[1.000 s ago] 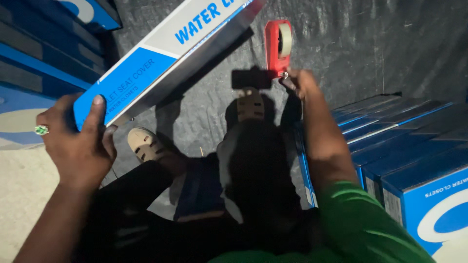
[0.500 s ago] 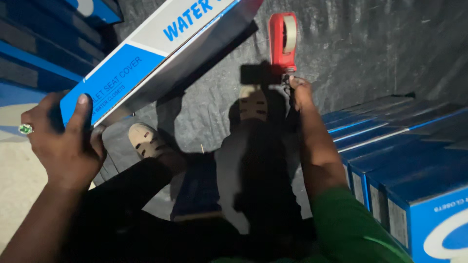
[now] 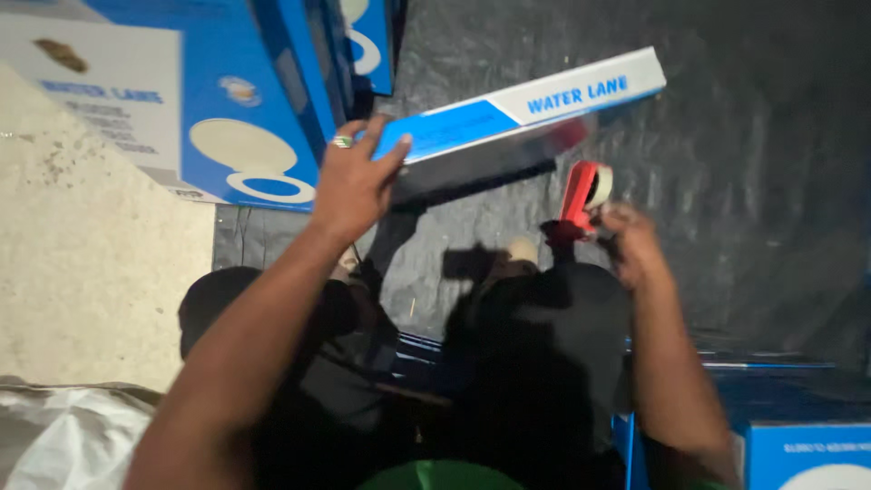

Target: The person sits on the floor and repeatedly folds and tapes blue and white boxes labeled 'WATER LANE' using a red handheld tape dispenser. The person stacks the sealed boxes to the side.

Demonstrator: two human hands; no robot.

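The left hand (image 3: 349,186) maintains a closed grip on the near end of a long, flat blue-and-white carton (image 3: 517,113), holding it tilted above the dark ground sheet (image 3: 753,181). The right hand (image 3: 631,245) has a closed grip on a red tape dispenser (image 3: 581,195), just below the carton. Stacked blue boxes (image 3: 245,118) stand at upper left.

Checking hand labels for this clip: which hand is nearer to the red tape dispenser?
Right. The right hand grips the red tape dispenser at its lower end. The left hand is well off to its left, holding the end of the long blue and white box.
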